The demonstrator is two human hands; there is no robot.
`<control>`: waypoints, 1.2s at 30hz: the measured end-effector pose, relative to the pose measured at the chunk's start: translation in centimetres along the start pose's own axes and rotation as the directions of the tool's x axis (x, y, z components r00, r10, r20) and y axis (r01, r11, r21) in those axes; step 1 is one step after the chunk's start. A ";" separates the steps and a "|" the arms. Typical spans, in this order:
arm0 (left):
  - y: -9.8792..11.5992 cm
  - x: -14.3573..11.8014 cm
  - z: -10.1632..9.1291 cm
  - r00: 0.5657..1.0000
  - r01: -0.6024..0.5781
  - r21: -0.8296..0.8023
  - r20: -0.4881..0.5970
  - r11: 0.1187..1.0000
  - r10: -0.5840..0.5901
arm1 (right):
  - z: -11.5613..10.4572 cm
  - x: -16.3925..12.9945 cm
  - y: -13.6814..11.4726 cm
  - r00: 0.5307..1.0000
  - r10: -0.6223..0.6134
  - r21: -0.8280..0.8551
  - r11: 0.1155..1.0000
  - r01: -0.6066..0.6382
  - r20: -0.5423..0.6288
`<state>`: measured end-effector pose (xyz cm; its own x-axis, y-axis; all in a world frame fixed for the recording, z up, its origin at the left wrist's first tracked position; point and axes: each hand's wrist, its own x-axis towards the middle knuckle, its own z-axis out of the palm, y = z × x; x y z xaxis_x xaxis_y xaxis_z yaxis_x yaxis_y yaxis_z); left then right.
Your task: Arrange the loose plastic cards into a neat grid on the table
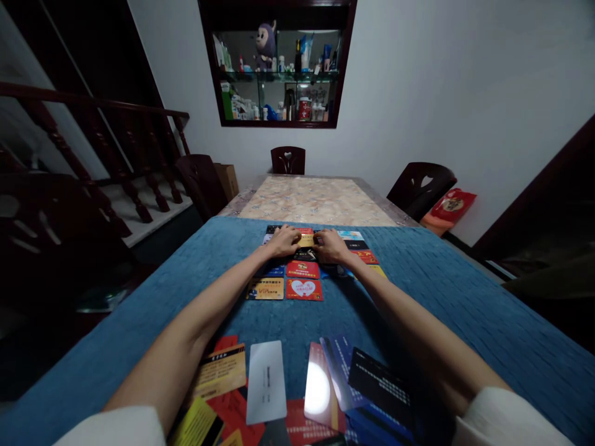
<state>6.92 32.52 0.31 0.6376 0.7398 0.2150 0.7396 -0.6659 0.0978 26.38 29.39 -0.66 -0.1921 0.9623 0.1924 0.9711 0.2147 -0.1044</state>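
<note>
Both arms reach forward to a block of plastic cards laid in rows on a blue cloth (195, 297). My left hand (282, 240) and my right hand (331, 244) grip a gold card (305, 240) from its two sides, fingers closed at its edges. Nearer me in the same block lie a red card (302, 269), a gold VIP card (266, 289) and a red card with a white heart (304, 289). My hands and forearms hide some of the cards around them.
Close to me lies a loose, overlapping pile with a silver-white card (266, 382), a black card (380, 379) and a yellow card (198, 424). Beyond the cloth the patterned tabletop (316, 198) shows. Chairs (421, 189) stand around the table.
</note>
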 end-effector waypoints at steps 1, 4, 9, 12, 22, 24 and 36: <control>-0.1 0.0 0.0 1.000 0.003 -0.001 0.002 1.000 -0.003 | 0.1 0.1 0.0 1.000 0.004 0.001 1.000 -0.004 0.003; -0.3 0.0 0.1 1.000 0.010 -0.001 0.010 1.000 -0.010 | 0.3 0.2 -0.2 1.000 0.017 0.003 1.000 -0.017 0.013; -0.5 0.1 0.5 1.000 0.014 0.007 0.013 1.000 -0.014 | 0.2 -0.1 -0.6 0.999 0.034 -0.004 0.999 -0.034 0.019; -0.5 0.0 0.7 1.000 0.009 0.014 0.006 1.000 -0.009 | 0.0 -0.3 -0.9 0.999 0.038 -0.010 0.999 -0.038 0.019; -0.1 -0.4 0.6 1.000 -0.017 0.038 -0.015 0.999 0.018 | -0.1 -0.6 -1.1 0.999 0.052 -0.009 0.999 -0.052 0.002; 0.0 -0.6 0.5 1.000 -0.018 0.042 -0.021 0.999 0.019 | -0.3 -0.8 -1.2 0.998 0.055 -0.011 0.998 -0.055 -0.001; 1.4 -5.1 -1.0 0.995 -0.085 0.024 -0.057 0.996 0.087 | -1.8 -4.3 -2.1 1.000 -0.009 -0.015 1.000 0.009 -0.008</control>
<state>4.46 27.69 0.36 0.6859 0.6725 0.2781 0.6873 -0.7242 0.0560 25.42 24.54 0.51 -0.1998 0.9589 0.2017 0.9713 0.2209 -0.0881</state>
